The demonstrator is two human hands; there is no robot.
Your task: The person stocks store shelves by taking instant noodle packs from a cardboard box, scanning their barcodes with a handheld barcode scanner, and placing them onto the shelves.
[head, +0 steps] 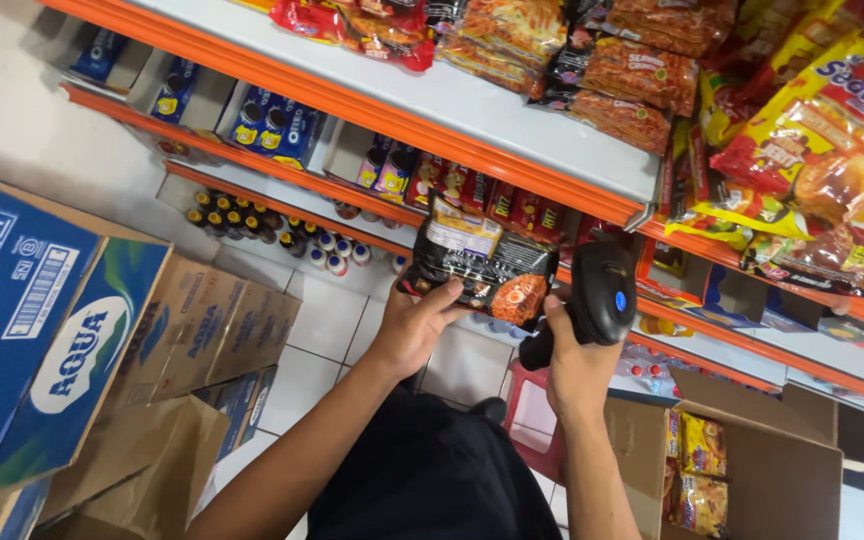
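1. Presently my left hand (414,325) holds a dark noodle packet (480,265) up in front of the orange-edged shelves (352,100). The fingers are clamped along its lower left edge, thumb on the near face.

2. My right hand (574,362) is closed around the grip of a black handheld scanner (597,300), whose head sits just beside the packet's right edge, close enough that I cannot tell whether they touch.

3. Handling, as I judge it: the packet looks light, since one hand carries it by an edge without sag. The wrapper is glossy film, so likely slippery under a loose pinch and prone to crinkling.

4. Contents are probably a brittle dry block. A hard squeeze across the middle could crack it, and the sealed ends could split if pulled.

5. Best hold, in my view: along a side edge or a crimped end seam, fingers behind and thumb in front, as at present, leaving the printed face uncovered.

6. Surroundings: more noodle packs (632,90) lie on the shelf above. An open cardboard carton (782,470) with yellow packets stands at lower right, and a blue water carton (42,320) with plain brown boxes at left, on the tiled floor (327,320).
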